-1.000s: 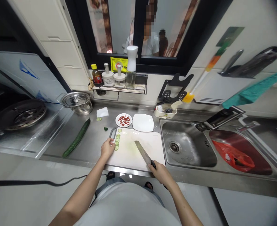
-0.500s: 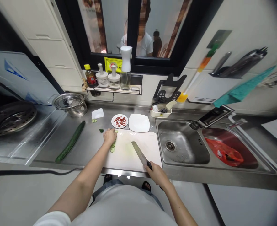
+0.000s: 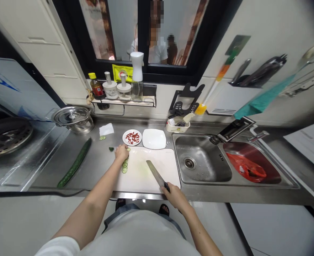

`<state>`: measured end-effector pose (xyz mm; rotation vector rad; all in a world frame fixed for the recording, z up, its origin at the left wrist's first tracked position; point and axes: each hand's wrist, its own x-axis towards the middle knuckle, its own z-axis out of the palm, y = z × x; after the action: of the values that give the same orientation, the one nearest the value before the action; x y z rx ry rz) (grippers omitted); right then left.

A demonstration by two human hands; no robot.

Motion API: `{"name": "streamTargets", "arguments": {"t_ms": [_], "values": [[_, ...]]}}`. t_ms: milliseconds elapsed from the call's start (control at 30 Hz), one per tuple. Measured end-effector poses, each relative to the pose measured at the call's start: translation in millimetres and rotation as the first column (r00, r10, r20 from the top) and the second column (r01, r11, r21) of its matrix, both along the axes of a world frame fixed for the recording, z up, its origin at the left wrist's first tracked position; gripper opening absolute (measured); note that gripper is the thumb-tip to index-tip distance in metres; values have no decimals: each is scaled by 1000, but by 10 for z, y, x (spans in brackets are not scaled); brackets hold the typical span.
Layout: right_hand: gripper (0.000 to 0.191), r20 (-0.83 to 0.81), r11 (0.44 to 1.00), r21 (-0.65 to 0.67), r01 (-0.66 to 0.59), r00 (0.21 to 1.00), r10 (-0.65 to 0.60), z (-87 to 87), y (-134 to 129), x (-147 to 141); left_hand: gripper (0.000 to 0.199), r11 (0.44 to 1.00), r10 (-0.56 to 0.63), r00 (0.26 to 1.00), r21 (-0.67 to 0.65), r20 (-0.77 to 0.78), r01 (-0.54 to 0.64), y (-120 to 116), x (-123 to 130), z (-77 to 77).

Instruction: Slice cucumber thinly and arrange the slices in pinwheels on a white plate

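Note:
My right hand is closed round the black handle of a kitchen knife, whose blade lies low over a white cutting board and points away to the left. At the board's upper left, my left hand has its fingers curled over a row of cucumber slices. Part of that row is hidden under the fingers; the rest runs down toward me. A dark green cucumber end lies on the counter beside the left hand.
A whole cucumber lies on the steel counter at left, near a lidded pot. Behind the board stand a plate of red pieces and a white square plate. The sink adjoins the board's right side.
The whole view has shifted slightly, so things appear further left. Both hands keep nearly the same places on the board, the knife still in the right one.

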<state>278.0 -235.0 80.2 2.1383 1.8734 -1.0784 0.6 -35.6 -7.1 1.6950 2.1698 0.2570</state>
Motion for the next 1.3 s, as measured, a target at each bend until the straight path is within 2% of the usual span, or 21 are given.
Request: {"name": "streamTargets", "arguments": {"t_ms": [200,400,567,700,800,967,1300], "values": [[31,31,1000,-13,6,1000,-6,13,-10,-23,16,999,-5,993,35,118,0,-56,57,69],[32,22,1000,-6,7,1000,-7,17,-26,-29,17,999,-34,946,12,323,32,-266,260,208],[32,35,1000,4,-1,999,1,27,-57,-28,19,996,-59,910,-41,410,84,-468,478,185],[34,33,999,35,-22,999,21,39,-89,-34,17,991,-101,920,-47,377,128,-577,593,85],[33,46,999,37,-39,998,37,53,-101,-45,20,987,-138,945,-40,297,156,-615,622,39],[33,107,997,19,-81,991,79,93,-103,-92,24,984,-169,974,-30,154,176,-607,613,36],[32,167,992,4,-125,978,123,85,-123,-134,20,981,-160,983,-96,93,169,-546,622,56]]}}
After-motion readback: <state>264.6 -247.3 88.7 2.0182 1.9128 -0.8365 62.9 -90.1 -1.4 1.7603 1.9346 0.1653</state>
